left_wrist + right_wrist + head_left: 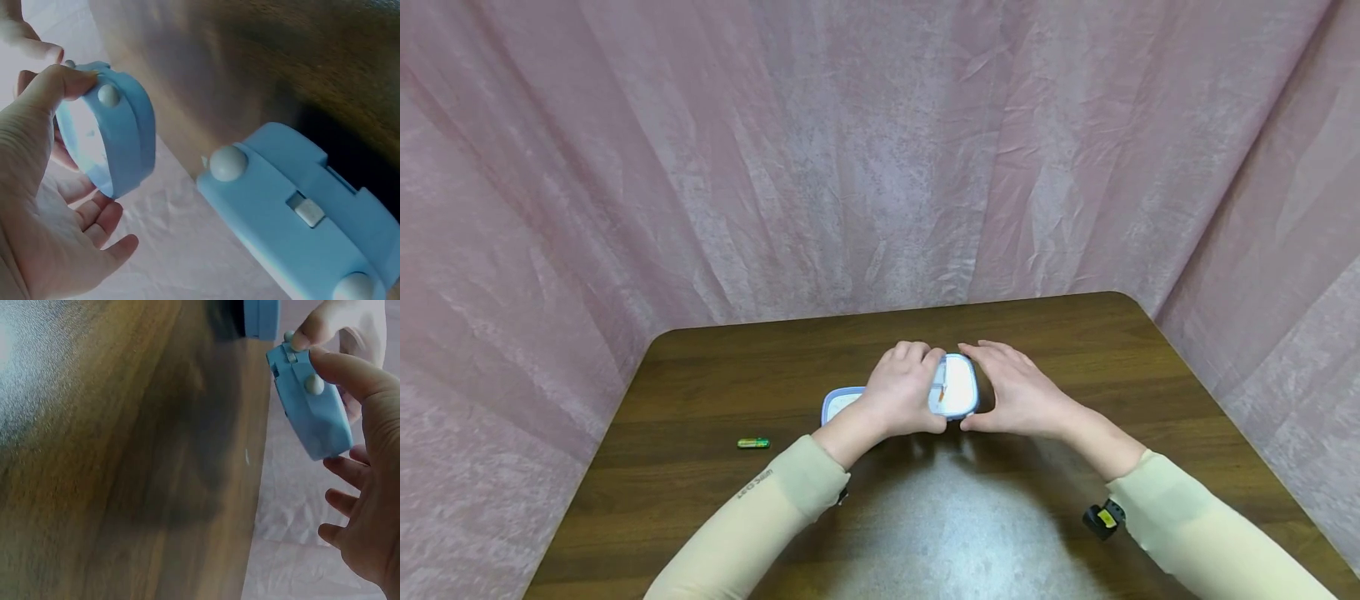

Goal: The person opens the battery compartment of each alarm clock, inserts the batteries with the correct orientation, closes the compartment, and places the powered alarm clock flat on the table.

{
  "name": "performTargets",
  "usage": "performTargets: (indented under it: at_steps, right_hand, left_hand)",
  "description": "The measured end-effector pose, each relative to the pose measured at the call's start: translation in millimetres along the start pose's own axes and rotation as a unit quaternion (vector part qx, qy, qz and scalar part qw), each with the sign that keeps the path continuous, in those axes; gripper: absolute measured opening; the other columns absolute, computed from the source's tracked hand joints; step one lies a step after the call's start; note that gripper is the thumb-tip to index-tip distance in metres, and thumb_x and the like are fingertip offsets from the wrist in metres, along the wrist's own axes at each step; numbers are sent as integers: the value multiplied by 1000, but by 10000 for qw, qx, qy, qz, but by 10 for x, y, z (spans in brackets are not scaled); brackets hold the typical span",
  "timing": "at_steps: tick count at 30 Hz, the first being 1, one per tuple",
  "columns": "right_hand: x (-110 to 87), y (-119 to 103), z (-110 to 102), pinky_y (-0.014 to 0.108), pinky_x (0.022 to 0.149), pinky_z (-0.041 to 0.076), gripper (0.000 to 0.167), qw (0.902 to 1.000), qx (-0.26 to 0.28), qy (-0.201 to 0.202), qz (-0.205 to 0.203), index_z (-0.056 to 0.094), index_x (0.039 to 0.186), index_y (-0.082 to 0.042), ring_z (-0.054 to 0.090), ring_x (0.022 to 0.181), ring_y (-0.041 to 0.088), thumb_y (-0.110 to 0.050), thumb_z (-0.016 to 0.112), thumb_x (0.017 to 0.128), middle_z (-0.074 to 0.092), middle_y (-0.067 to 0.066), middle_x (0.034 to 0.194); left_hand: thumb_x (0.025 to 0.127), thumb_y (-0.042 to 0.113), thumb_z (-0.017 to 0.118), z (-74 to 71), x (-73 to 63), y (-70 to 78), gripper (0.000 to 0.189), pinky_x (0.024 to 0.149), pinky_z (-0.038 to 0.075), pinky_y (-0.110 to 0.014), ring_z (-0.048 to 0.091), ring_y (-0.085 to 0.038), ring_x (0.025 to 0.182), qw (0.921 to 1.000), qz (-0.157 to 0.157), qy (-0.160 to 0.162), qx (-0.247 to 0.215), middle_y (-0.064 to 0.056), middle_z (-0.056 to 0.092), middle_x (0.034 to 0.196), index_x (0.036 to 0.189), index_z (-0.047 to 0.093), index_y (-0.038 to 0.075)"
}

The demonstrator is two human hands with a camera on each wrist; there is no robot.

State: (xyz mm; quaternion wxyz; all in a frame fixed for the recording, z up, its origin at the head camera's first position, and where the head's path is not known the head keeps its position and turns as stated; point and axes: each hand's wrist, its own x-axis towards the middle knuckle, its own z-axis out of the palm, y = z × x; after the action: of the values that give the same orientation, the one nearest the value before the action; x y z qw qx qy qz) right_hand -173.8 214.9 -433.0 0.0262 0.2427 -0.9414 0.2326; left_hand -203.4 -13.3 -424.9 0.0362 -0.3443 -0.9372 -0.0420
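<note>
Both my left hand and my right hand hold a light-blue alarm clock with a white face. It is off the table in the left wrist view, its side with round white knobs showing. My left thumb presses one long edge while fingers reach the opposite edge. The right thumb sits beside a knob, and a right fingertip touches the far edge in the right wrist view. A second light-blue clock, with a small white switch between its knobs, stands under my left forearm, partly hidden in the head view.
A green-and-yellow battery lies to the left on the dark wooden table. Pink curtains hang behind the table and along both sides. Glare covers the table's front middle.
</note>
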Motion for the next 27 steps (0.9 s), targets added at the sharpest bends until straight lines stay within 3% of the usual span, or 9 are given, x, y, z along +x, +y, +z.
performTargets:
  at_steps: [9,17,23,27]
  right_hand:
    - [28,-8,102,59,114,28,109,9997,-236,35,-38,39,156,-7,35,144,37,-47,93,69,48,15,151]
    - [21,11,141,56,110,32,100,9991,-213,358,-37,48,149,-9,41,134,31,-41,93,66,55,9,139]
    - [-11,50,163,59,109,31,98,9983,-119,566,35,48,149,-10,39,135,33,-41,93,66,53,10,139]
    - [-39,86,159,60,109,31,99,9975,-85,694,121,46,150,-12,37,137,34,-42,92,68,52,11,142]
  left_hand:
    - [68,57,81,-10,29,61,101,112,35,-42,45,-26,127,9992,62,-120,384,-8,52,138,149,47,7]
    - [71,59,83,0,21,52,102,113,35,-43,44,-26,129,9996,58,-87,264,-8,51,140,152,45,10]
    - [79,66,77,-24,-15,-37,102,113,34,-45,39,-28,138,9978,-100,-167,-641,-6,44,150,158,37,15]
    - [91,61,67,-68,-55,-130,86,110,39,-48,38,-30,141,9838,-490,-138,-1721,-8,44,154,158,39,15]
